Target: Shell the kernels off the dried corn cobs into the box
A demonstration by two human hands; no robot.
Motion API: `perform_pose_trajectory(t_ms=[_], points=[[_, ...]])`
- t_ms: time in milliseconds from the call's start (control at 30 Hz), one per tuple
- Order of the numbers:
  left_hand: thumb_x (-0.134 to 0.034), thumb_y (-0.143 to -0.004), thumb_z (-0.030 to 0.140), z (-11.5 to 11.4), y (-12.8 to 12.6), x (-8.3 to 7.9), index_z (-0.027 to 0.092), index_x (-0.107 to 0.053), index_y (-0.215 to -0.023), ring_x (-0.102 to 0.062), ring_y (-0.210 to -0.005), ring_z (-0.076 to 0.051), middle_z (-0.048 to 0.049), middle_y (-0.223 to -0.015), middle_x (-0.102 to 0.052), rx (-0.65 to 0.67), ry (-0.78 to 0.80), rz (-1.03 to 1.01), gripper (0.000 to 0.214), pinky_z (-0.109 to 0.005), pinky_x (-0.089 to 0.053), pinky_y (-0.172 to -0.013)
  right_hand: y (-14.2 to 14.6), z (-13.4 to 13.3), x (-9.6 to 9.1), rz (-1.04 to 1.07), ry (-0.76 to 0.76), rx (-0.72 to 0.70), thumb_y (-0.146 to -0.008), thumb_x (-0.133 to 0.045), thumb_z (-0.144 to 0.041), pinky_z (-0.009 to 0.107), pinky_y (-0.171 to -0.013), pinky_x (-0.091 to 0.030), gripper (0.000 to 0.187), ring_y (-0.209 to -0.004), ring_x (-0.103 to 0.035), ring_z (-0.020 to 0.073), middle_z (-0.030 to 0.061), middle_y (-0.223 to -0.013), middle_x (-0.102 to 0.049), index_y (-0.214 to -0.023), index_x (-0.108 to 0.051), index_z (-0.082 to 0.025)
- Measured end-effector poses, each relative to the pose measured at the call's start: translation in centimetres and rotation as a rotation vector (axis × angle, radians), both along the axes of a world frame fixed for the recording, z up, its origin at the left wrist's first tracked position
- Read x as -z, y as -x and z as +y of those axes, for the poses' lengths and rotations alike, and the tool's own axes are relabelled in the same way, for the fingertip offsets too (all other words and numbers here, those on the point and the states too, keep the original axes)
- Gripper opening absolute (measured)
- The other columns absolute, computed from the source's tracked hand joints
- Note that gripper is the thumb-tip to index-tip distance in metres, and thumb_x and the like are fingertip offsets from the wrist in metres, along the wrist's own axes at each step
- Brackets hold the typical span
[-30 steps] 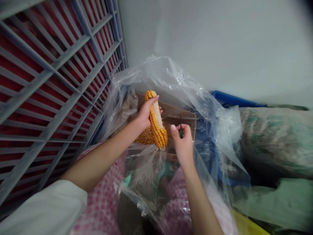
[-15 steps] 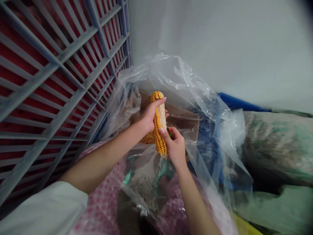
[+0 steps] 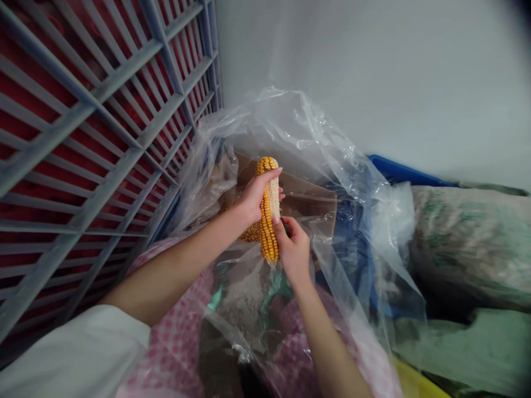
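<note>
Corn cob: the corn cob (image 3: 269, 237) is held up in both hands, tilted slightly, above the opening of the clear plastic (image 3: 290, 119); yellow kernels cover part of it and a pale strip is bare.
Left hand: the left hand (image 3: 255, 196) is wrapped round the upper part, thumb lying over the bare strip, fingertips showing on the far side.
Right hand: the right hand (image 3: 295, 249) has its thumb pressed on the lower part, fingers curled in around a green piece (image 3: 286, 228), mostly hidden.
Handling: the cob is probably light and stiff, its kernel rows giving a knobbly grip, though kernels beside the bare strip may break loose.
Where to hold: the thick upper end looks the surest place.
Kernels: loose kernels (image 3: 250, 233) lie beneath, partly behind the cob, near some cardboard (image 3: 313, 202).
In the way: the plastic rises around the hands, its loose folds close to the right wrist.
Left side: a slatted crate (image 3: 139, 149) stands tall.
Right side: a blue crate (image 3: 409, 174) and a bulky sack (image 3: 468, 243).
</note>
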State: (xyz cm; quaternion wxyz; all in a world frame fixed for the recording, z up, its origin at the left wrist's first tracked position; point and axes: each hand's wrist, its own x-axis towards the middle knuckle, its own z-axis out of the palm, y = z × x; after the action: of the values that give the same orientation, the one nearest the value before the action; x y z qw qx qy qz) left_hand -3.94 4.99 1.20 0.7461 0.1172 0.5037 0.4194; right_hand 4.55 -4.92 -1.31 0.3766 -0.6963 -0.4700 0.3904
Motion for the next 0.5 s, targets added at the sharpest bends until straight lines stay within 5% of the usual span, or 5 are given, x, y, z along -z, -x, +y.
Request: perform_pose_trajectory(t_ms=[500], points=[[-0.073, -0.051, 0.042, -0.35, -0.06, -0.16, 0.017, -0.053, -0.079, -0.052, -0.049, -0.011, 0.001, -0.058, -0.054, 0.004, -0.042, 0.016, 0.043, -0.024, -0.039, -0.05, 0.21, 0.0, 0.35, 0.051, -0.035, 0.028, -0.079, -0.045, -0.054, 0.021, -0.051, -0.032, 0.04, -0.052, -0.04, 0.0094, -0.0023, -0.06, -0.052, -0.074, -0.058, -0.016]])
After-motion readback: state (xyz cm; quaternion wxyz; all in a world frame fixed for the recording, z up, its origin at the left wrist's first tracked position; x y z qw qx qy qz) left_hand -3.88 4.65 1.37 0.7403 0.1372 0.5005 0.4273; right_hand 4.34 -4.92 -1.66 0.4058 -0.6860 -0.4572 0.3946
